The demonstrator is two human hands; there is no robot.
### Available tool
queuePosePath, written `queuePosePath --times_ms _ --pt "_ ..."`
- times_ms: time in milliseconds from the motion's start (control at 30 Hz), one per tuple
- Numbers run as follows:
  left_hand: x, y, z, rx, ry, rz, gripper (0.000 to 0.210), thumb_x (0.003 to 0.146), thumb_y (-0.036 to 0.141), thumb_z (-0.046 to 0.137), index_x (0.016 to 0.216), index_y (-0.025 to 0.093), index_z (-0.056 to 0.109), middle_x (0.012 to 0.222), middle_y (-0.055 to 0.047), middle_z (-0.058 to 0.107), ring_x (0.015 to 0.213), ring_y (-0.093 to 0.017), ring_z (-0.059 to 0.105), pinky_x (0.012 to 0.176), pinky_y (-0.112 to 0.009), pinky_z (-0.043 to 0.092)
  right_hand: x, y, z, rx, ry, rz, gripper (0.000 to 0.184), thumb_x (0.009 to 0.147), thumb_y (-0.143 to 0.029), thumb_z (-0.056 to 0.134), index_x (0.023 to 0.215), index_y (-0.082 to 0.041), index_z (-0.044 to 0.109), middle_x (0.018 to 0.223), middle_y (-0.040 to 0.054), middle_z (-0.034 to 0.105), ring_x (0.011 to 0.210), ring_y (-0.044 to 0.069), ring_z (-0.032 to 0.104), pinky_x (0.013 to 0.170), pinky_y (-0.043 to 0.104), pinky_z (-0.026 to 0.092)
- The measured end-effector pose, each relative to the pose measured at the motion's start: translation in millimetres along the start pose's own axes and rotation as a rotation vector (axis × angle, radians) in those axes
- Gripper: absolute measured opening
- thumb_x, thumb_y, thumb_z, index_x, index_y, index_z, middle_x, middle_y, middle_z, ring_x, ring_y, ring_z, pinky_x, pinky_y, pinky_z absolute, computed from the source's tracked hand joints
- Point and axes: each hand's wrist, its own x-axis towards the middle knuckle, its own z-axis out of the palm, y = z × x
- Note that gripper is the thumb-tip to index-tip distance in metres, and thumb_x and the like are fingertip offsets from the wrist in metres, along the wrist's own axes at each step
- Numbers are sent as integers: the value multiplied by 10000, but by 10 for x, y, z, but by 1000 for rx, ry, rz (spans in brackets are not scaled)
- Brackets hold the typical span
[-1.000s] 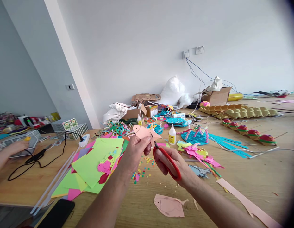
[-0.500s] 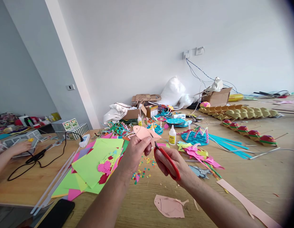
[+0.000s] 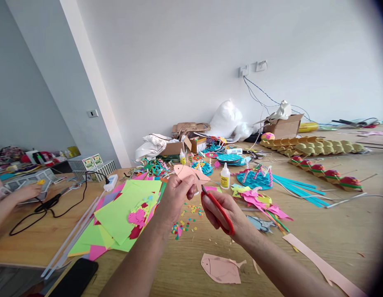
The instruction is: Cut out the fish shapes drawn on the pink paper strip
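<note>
Snipping, apparently, near the tail of a pale-pink paper fish with dark drawn lines, above the wooden tabletop.
Pinching the paper in left hand, thumb clamped over the belly; gripping red-handled metal scissors in right hand, fingers wrapped about the loops. Showing blade tips at the lower tail edge, actual bite too small to tell. For a clean outline, pinch close to the cut but off the blade line, turn paper rather than scissors, take short snips at the narrow tail root. Lying just beyond left fingertips, head leftward, tail up-left of right hand.
</note>
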Motion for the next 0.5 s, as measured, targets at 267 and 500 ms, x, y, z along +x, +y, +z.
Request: queuePosePath --times_ms 267,500 --pt "-22 10 11 7 -19 -47 323 816 267 492 517 174 412 484 44 388 502 -79 370 514 -230 300 -8 -30 -29 -26 -18 -40 473 736 -660 488 607 -209 426 398 -65 424 372 75 356 384 204 284" --pt "-18 3 11 1 -33 -50 309 814 279 496 531 173 431 485 44 398 502 -80 380 506 -224 305 -2 -22 -26 -36 -17 -50 472 741 -663 471 604 -214 418 391 -68 404 360 77 346 374 205 266"
